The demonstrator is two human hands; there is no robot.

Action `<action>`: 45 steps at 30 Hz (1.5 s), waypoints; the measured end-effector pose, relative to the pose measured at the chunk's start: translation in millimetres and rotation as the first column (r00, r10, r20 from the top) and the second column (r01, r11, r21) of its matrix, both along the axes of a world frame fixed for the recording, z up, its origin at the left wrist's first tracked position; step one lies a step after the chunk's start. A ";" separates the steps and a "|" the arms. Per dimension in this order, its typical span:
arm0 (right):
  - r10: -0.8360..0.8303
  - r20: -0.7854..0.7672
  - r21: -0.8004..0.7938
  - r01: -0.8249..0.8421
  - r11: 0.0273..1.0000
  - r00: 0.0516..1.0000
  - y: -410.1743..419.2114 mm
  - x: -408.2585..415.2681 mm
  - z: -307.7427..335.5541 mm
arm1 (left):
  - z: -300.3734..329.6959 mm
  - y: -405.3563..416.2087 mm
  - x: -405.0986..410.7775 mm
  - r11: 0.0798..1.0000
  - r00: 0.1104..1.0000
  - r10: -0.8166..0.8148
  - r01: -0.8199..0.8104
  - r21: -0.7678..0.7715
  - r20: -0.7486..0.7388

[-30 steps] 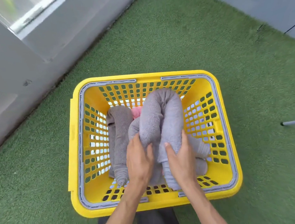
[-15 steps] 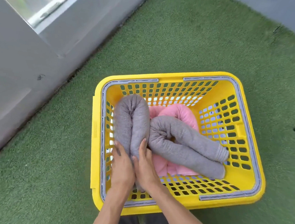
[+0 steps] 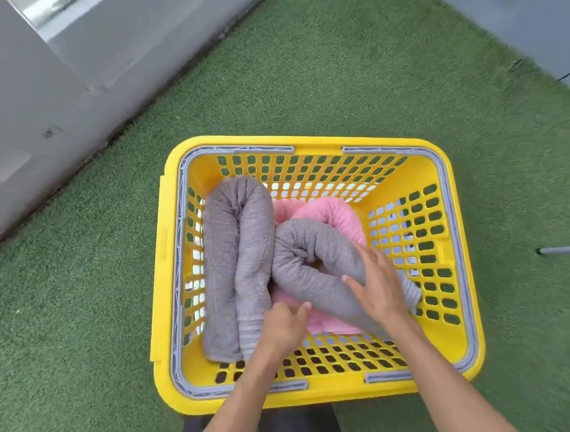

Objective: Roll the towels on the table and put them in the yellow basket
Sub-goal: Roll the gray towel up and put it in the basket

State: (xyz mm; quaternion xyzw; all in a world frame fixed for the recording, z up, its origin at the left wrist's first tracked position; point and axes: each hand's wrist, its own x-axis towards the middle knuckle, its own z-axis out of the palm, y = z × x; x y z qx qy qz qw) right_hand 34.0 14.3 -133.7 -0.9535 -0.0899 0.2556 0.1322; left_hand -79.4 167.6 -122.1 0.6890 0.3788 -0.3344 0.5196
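Observation:
The yellow basket (image 3: pixel 461 270) stands on green turf and holds three rolled towels. A grey towel roll (image 3: pixel 235 250), bent double, lies along the basket's left wall. A second bent grey roll (image 3: pixel 309 265) lies across the middle on top of a pink roll (image 3: pixel 340 216). My right hand (image 3: pixel 375 282) rests with spread fingers on the second grey roll. My left hand (image 3: pixel 282 325) sits low at the near end of the left grey roll, fingers loosely curled beside it, gripping nothing that I can see.
Green artificial turf (image 3: pixel 300 78) surrounds the basket. A grey wall with a window ledge (image 3: pixel 43 64) runs along the left. Another grey wall (image 3: pixel 516 10) stands at the far right. A thin grey rod (image 3: pixel 569 249) lies on the turf to the right.
Both hands have let go of the left grey roll, which now lies against the left wall. My right hand moved right onto the second grey roll.

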 end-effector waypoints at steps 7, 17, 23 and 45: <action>0.091 -0.079 -0.152 -0.102 0.983 0.993 -26.1 16.9 -12.9 | -36.1 -55.0 38.9 0.714 0.719 0.693 -0.695 -0.084 -0.053; -0.167 0.059 0.098 0.160 0.982 0.984 -49.1 6.4 53.2 | 7.6 -83.8 71.9 0.762 0.735 0.625 -0.648 0.000 0.263; -0.257 -0.225 0.413 0.331 0.849 0.940 -9.2 -12.8 68.7 | 49.3 -22.4 62.6 0.797 0.764 0.373 -0.554 0.240 0.527; -0.297 -0.333 0.323 0.404 0.856 0.895 87.3 -73.2 51.0 | 44.1 82.9 -15.9 0.643 0.821 -0.431 -0.012 0.765 0.375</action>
